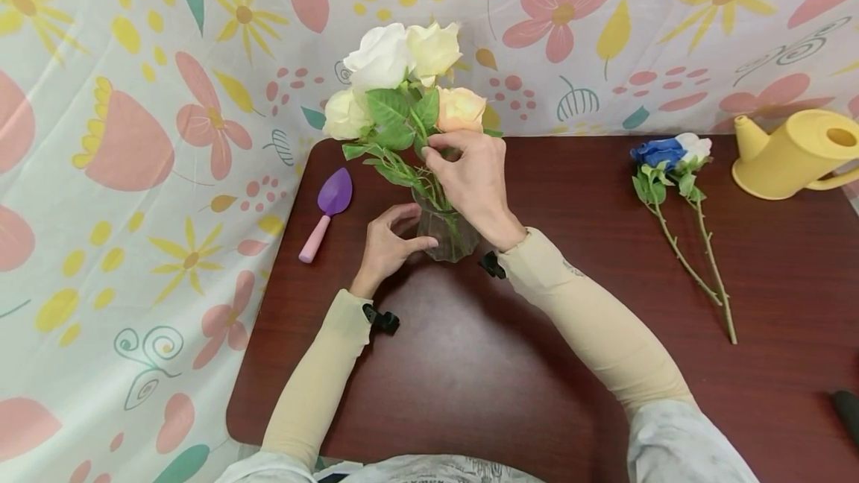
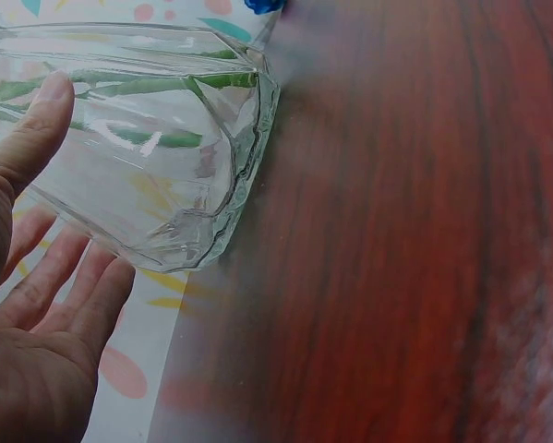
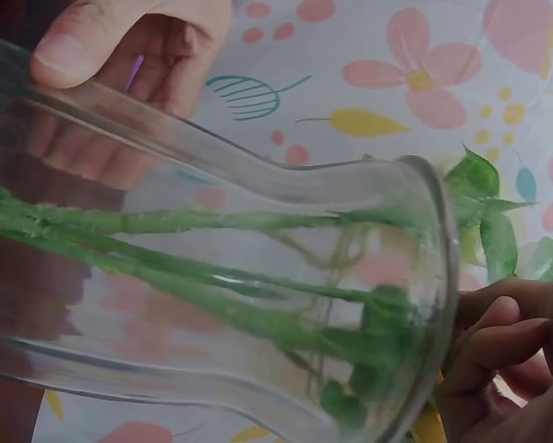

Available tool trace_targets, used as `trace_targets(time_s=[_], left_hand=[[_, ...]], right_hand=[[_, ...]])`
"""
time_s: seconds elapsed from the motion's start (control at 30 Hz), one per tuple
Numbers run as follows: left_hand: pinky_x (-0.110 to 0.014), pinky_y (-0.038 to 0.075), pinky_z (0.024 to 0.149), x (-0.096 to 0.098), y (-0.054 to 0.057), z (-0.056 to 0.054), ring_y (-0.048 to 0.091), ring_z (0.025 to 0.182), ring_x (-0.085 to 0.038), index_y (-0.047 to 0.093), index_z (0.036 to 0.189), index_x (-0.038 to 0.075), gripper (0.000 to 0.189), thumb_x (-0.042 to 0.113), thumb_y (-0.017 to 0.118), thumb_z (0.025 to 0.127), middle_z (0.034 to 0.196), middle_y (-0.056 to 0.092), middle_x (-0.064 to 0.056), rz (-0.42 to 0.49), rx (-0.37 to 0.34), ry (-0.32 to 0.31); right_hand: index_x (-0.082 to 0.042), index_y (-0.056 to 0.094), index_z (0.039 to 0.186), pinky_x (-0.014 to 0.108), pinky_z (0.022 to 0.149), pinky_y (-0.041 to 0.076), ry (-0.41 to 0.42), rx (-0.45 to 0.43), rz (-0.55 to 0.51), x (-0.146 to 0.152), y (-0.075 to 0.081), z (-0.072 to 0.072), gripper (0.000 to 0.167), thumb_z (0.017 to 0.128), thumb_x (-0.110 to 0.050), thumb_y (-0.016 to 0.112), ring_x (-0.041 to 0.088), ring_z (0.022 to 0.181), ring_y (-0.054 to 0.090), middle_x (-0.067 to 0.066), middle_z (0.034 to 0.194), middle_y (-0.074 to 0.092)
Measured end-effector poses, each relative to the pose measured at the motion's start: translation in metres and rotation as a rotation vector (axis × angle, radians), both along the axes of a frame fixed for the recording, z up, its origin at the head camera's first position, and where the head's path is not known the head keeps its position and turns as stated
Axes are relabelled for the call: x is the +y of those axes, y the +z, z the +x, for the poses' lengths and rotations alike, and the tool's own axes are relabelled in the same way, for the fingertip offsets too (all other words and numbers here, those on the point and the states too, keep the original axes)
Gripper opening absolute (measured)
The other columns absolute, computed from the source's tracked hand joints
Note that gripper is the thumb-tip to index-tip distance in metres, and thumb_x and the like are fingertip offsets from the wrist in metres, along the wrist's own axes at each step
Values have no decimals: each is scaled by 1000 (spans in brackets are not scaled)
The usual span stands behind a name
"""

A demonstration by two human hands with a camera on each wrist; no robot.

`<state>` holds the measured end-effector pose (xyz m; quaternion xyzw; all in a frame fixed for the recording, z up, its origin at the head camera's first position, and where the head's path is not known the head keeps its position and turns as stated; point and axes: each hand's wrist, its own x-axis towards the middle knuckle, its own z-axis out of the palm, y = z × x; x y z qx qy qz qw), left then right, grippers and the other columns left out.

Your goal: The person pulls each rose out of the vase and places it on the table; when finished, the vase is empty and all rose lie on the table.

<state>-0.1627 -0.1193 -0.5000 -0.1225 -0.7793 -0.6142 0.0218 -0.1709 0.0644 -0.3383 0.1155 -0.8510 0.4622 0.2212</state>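
A clear glass vase (image 1: pixel 451 243) stands on the table with several artificial roses in it. Their blooms are a white rose (image 1: pixel 377 58), two pale yellow ones and a peach rose (image 1: pixel 461 109). Thumb in front and fingers along the far side, my left hand (image 1: pixel 388 241) holds the vase low down. My right hand (image 1: pixel 475 174) is above the vase's mouth, thumb and forefinger pinching a green stem just under the leaves (image 1: pixel 391 118); I cannot tell which bloom it belongs to. Through the glass (image 3: pixel 239 138), green stems (image 3: pixel 165 221) show in the right wrist view.
A purple trowel with a pink handle (image 1: pixel 315 238) lies left of the vase. To the right are a blue rose (image 1: pixel 658 153) and a white rose (image 1: pixel 693 146) with long stems, then a yellow watering can (image 1: pixel 788 159). A flower-patterned cloth (image 1: pixel 201 80) hangs behind and left of the table (image 1: pixel 470 371).
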Motion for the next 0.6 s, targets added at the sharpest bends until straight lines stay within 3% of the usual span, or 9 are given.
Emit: trace_targets(time_s=[0.17, 0.3, 0.43, 0.6], left_hand=[[-45, 64, 112, 0, 1, 0, 73, 127, -37, 73, 135, 1, 64, 2, 99, 76, 131, 75, -22, -3, -4, 2], [-45, 64, 112, 1, 1, 0, 73, 127, -38, 73, 135, -1, 64, 1, 99, 76, 131, 75, -23, 3, -3, 0], [-46, 64, 112, 0, -1, -1, 73, 127, -39, 73, 134, -1, 64, 0, 99, 76, 131, 75, -24, 7, -1, 2], [-48, 63, 114, 1, 0, 0, 73, 127, -40, 73, 134, -2, 64, -1, 98, 76, 130, 75, -25, 18, -2, 3]], right_hand=[[-4, 88, 101, 28, 71, 52, 1, 38, -64, 6, 1, 1, 11, 95, -10, 83, 27, 64, 73, 16, 89, 84], [-4, 88, 99, 14, 62, 43, -3, 64, -131, 11, 2, 3, 9, 92, -9, 84, 7, 59, 63, 15, 87, 84], [-2, 88, 98, 10, 58, 42, 7, 75, -204, 15, 1, 3, 10, 92, -8, 85, -12, 59, 54, 17, 86, 83], [0, 87, 98, 11, 57, 44, 19, 62, -302, 19, 1, 4, 10, 91, -7, 86, -12, 60, 54, 21, 88, 83]])
